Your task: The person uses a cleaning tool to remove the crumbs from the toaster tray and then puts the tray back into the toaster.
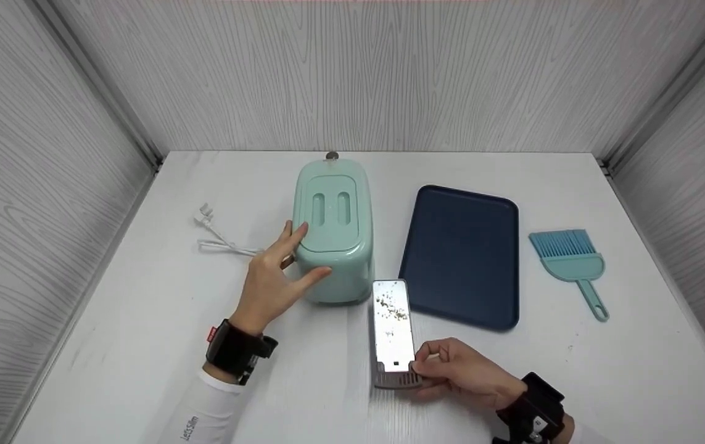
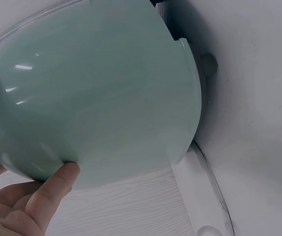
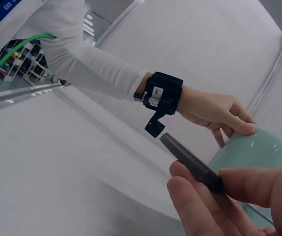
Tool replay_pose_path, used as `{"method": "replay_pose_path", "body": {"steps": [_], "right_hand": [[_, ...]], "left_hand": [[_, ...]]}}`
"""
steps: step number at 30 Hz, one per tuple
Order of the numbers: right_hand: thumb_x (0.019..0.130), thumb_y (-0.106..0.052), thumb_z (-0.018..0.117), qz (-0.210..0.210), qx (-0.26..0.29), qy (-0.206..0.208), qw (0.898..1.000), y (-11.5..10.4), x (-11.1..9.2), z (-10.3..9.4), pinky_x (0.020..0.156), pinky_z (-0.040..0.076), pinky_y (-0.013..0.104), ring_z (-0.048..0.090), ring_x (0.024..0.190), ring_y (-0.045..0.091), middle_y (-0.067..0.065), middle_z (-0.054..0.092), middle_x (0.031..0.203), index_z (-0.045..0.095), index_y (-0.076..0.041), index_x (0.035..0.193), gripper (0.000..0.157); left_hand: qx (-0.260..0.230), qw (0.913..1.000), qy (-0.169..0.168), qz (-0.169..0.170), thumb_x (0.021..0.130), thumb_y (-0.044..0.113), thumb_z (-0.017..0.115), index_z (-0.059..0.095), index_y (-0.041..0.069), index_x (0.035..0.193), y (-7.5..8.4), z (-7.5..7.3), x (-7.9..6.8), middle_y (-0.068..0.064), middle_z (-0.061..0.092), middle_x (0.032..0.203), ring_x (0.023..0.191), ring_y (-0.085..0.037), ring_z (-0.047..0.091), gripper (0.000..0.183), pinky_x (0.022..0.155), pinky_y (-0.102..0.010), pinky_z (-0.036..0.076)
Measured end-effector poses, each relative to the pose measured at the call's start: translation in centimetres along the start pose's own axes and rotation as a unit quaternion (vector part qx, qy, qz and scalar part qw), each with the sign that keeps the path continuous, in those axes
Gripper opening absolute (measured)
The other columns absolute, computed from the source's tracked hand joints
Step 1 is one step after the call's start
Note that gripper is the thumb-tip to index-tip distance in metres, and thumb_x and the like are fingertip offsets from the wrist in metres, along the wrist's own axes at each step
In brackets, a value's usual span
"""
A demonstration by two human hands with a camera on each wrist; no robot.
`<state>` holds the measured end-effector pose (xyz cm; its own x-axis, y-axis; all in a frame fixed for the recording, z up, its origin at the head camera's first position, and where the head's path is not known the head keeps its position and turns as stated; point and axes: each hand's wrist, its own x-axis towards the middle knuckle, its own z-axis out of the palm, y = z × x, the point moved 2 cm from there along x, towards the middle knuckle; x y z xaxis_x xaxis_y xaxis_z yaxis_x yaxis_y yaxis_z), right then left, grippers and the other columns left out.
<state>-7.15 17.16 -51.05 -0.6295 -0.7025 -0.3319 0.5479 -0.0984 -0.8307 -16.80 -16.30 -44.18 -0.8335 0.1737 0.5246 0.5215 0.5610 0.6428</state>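
Note:
A mint-green toaster (image 1: 338,285) with a flat lid (image 1: 330,237) stands left of the middle of the white table. My left hand (image 1: 267,287) holds its near left corner, thumb on the near end and fingers along the left side. In the left wrist view, fingertips press on the glossy toaster (image 2: 106,108). My right hand (image 1: 463,373) pinches the slotted grey end of a long, shiny crumb tray (image 1: 388,348) between thumb and fingers. Brown crumbs (image 1: 392,308) lie on the tray's far half. The right wrist view shows the crumb tray (image 3: 187,157) edge-on.
A dark blue rectangular tray (image 1: 463,256) lies right of the toaster. Further right is a blue-green hand brush (image 1: 574,265). The toaster's white cord and plug (image 1: 219,242) lie to its left. Grey wood-grain walls (image 1: 352,80) enclose the table's back and sides.

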Motion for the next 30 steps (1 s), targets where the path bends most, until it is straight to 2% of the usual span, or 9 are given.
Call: {"method": "replay_pose_path", "body": {"steps": [6, 13, 15, 19, 23, 27, 30], "right_hand": [[0.102, -0.001, 0.06, -0.012, 0.012, 0.02, 1.0, -0.6, -0.2, -0.4, 0.092, 0.063, 0.036, 0.075, 0.102, 0.022, 0.015, 0.076, 0.107, 0.063, -0.001, 0.103, 0.003], [0.101, -0.003, 0.064, -0.019, -0.004, 0.049, 0.999, -1.2, -0.4, -1.5, 0.089, 0.065, 0.036, 0.076, 0.098, 0.022, 0.016, 0.077, 0.105, 0.061, -0.001, 0.105, 0.005], [0.1, -0.005, 0.066, -0.017, -0.009, 0.062, 0.998, -1.5, -0.5, -1.8, 0.088, 0.065, 0.036, 0.077, 0.097, 0.021, 0.015, 0.077, 0.104, 0.061, -0.001, 0.104, 0.008], [0.101, -0.007, 0.066, -0.02, -0.015, 0.079, 0.997, -2.0, -0.6, -2.4, 0.088, 0.065, 0.035, 0.077, 0.094, 0.019, 0.014, 0.076, 0.104, 0.061, -0.001, 0.104, 0.008], [0.101, -0.007, 0.066, -0.025, -0.021, 0.095, 0.995, -2.4, -0.7, -2.9, 0.086, 0.065, 0.033, 0.076, 0.092, 0.018, 0.011, 0.074, 0.104, 0.062, -0.001, 0.103, 0.007], [0.101, -0.007, 0.067, -0.028, -0.024, 0.113, 0.993, -2.9, -0.9, -3.4, 0.086, 0.065, 0.032, 0.076, 0.09, 0.017, 0.009, 0.074, 0.101, 0.062, 0.0, 0.104, 0.009], [0.1, -0.007, 0.067, -0.032, -0.024, 0.123, 0.992, -3.2, -1.0, -3.8, 0.086, 0.065, 0.032, 0.076, 0.09, 0.018, 0.009, 0.074, 0.1, 0.061, 0.0, 0.105, 0.01]], "left_hand": [[0.013, 0.9999, 0.001, -0.007, 0.082, 0.045, 0.087, 0.055, 0.007, 0.149, -0.1, 0.2, -0.1, -0.031, 0.044, 0.152, 0.138, -0.035, 0.053, 0.083, 0.09, -0.032, 0.063], [0.027, 0.9995, 0.005, -0.013, 0.084, 0.046, 0.085, 0.05, 0.01, 0.152, 0.3, 0.3, -0.3, -0.028, 0.043, 0.154, 0.142, -0.034, 0.049, 0.084, 0.094, -0.037, 0.063], [0.039, 0.9991, 0.014, -0.011, 0.085, 0.048, 0.084, 0.05, 0.01, 0.153, 0.5, 0.4, -0.4, -0.028, 0.044, 0.153, 0.141, -0.034, 0.05, 0.085, 0.093, -0.039, 0.063], [0.073, 0.9964, 0.042, -0.006, 0.085, 0.048, 0.084, 0.052, 0.008, 0.151, 1.0, 0.5, -1.0, -0.028, 0.047, 0.152, 0.139, -0.036, 0.052, 0.083, 0.102, -0.047, 0.059], [0.077, 0.9932, 0.087, 0.01, 0.086, 0.04, 0.086, 0.06, 0.004, 0.143, 1.9, 0.6, -1.7, -0.022, 0.055, 0.148, 0.137, -0.034, 0.055, 0.072, 0.108, -0.05, 0.055], [0.052, 0.9884, 0.137, 0.039, 0.084, 0.024, 0.088, 0.069, 0.002, 0.13, 2.9, 0.7, -2.5, -0.014, 0.065, 0.129, 0.119, -0.028, 0.063, 0.054, 0.091, -0.042, 0.063], [0.02, 0.9867, 0.149, 0.061, 0.083, 0.014, 0.088, 0.074, 0.002, 0.118, 3.7, 1.2, -3.1, -0.009, 0.068, 0.111, 0.101, -0.024, 0.063, 0.039, 0.072, -0.032, 0.062]]}}
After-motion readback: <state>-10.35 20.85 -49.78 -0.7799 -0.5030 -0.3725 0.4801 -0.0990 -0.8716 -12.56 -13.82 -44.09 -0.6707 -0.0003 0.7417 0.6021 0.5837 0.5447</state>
